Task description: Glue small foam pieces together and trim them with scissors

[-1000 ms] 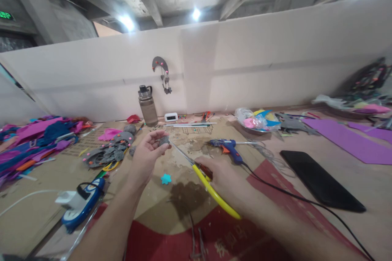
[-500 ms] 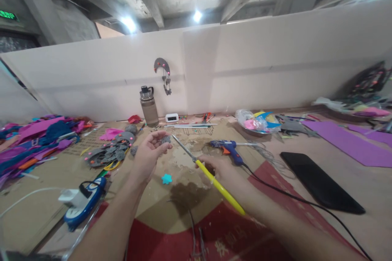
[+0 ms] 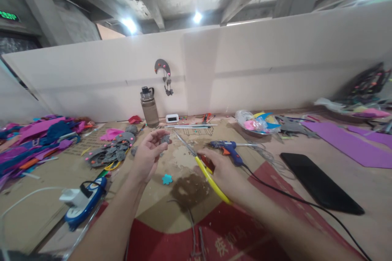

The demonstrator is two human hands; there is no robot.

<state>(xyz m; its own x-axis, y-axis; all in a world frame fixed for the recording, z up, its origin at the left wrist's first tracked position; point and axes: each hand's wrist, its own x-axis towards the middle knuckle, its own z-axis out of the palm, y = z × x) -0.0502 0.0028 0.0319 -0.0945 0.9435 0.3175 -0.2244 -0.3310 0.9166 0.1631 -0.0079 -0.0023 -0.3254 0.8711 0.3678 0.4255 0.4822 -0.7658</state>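
A small grey felt piece is pinched between the thumb and fingers of my left hand. My right hand grips a pair of scissors with yellow handles; their blades point up and left, with the tips near the felt but apart from it. Below my left hand a turquoise flower-shaped piece lies on the brown cardboard. Grey cords rest on the board close to me. Just beyond my right hand is a blue glue gun with its black cable.
Grey felt moons with pink beads and a blue-white power strip sit at left. A water bottle stands at the back. On the right are a black phone, a bowl of scraps and purple sheets.
The scissors have turned in my right hand, with the yellow handles swinging closer to the palm. My left hand has shifted slightly left and still holds the grey piece.
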